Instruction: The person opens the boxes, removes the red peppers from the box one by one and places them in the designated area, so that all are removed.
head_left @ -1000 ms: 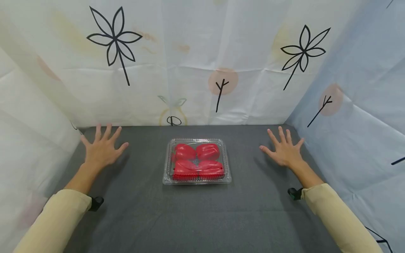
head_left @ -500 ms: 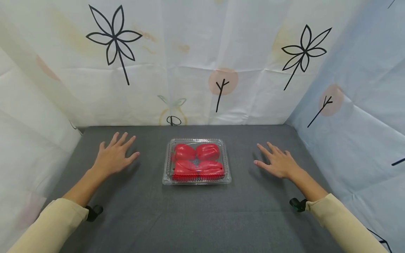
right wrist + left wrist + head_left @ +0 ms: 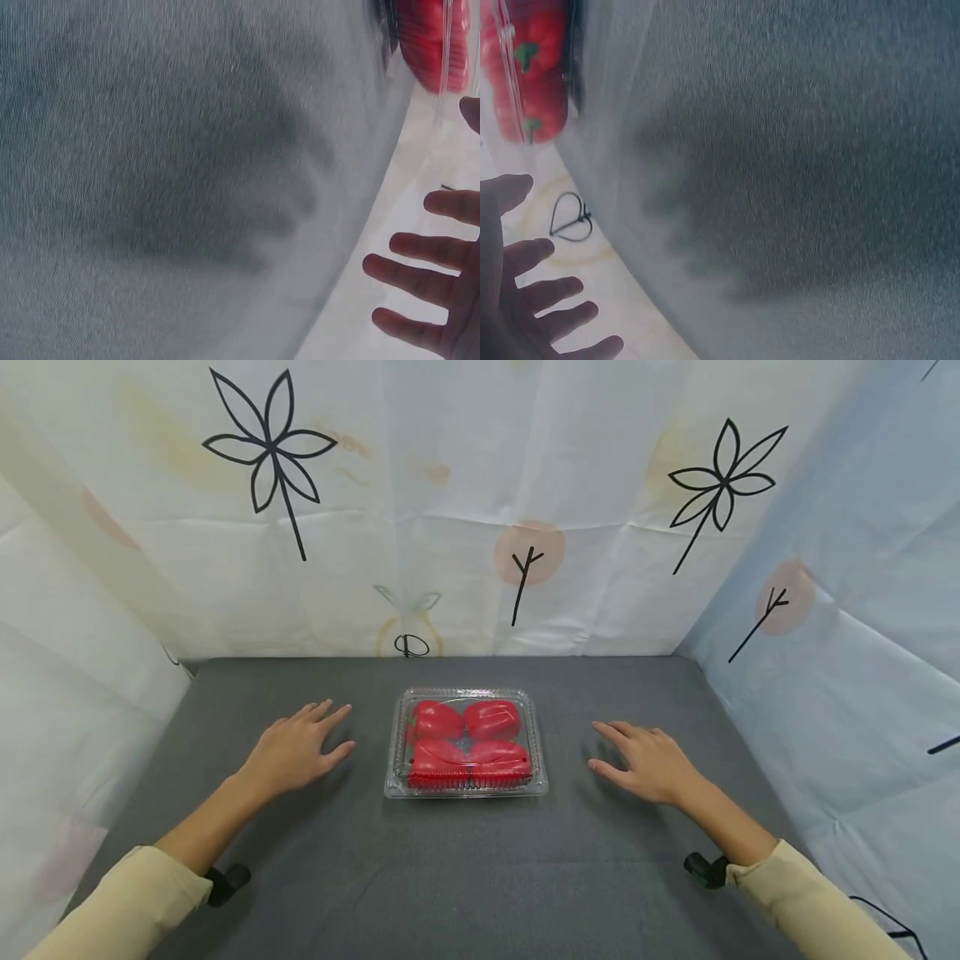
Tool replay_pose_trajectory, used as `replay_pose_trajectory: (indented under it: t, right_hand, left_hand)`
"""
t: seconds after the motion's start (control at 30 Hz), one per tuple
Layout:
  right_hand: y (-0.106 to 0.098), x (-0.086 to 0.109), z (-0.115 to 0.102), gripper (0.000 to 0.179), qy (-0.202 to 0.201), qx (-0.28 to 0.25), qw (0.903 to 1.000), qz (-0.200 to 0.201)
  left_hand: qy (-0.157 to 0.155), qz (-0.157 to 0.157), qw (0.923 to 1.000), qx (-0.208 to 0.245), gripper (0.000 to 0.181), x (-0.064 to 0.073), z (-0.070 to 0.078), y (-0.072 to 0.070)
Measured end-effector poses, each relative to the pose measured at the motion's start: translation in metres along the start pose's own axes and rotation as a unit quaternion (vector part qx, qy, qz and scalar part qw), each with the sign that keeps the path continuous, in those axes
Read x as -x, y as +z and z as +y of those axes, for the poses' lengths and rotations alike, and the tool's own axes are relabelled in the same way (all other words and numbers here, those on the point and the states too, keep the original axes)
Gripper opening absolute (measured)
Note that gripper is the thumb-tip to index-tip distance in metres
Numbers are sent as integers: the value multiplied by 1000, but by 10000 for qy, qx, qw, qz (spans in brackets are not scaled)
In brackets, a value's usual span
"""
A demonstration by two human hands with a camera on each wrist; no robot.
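Note:
A clear plastic clamshell box point(image 3: 467, 793) sits on the grey table, its lid down. Inside lie several red bell peppers point(image 3: 492, 720); green stems point(image 3: 526, 54) show in the left wrist view. My left hand point(image 3: 291, 755) hovers over the table to the left of the box, apart from it, fingers spread and pointing toward it. On the other side, my right hand point(image 3: 647, 763) is held above the table with its fingers extended, also apart from the box. Neither hand holds anything.
The grey tabletop point(image 3: 465, 885) ends at a white printed cloth point(image 3: 465, 510) hanging behind. More cloth point(image 3: 855, 710) hangs on the right side and on the left. A black wrist device point(image 3: 705, 870) is worn below each hand.
Both hands have come inward toward the box and nearer to the person, from wide apart. Their spread fingers have drawn somewhat closer together. The box has not moved.

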State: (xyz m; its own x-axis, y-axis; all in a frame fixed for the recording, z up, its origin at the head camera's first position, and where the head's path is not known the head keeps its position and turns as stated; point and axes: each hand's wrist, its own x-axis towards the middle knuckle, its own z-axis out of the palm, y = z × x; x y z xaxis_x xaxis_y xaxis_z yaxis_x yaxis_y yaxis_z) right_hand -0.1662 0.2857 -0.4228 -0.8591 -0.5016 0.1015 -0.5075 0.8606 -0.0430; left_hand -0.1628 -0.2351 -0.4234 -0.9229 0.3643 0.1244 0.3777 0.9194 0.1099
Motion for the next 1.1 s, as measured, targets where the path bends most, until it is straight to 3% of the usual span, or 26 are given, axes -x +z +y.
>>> replay_pose_trajectory:
  t: [0.3,0.67,0.83,1.1]
  right_hand:
    - [0,0,-20,64,-814,-74,9942,695]
    - [12,-4,-40,54,-1963,-289,9639,1774]
    - [16,-6,-49,46,-2341,-460,9496,2035]
    - [13,-10,-65,40,-2679,-696,9322,2332]
  left_hand:
    - [147,-88,9987,477,58,3,16,4]
    - [-85,-615,9872,1469,57,7,26,13]
    - [6,-742,9752,2083,57,7,27,18]
    - [206,-1001,9388,3290,51,6,30,22]
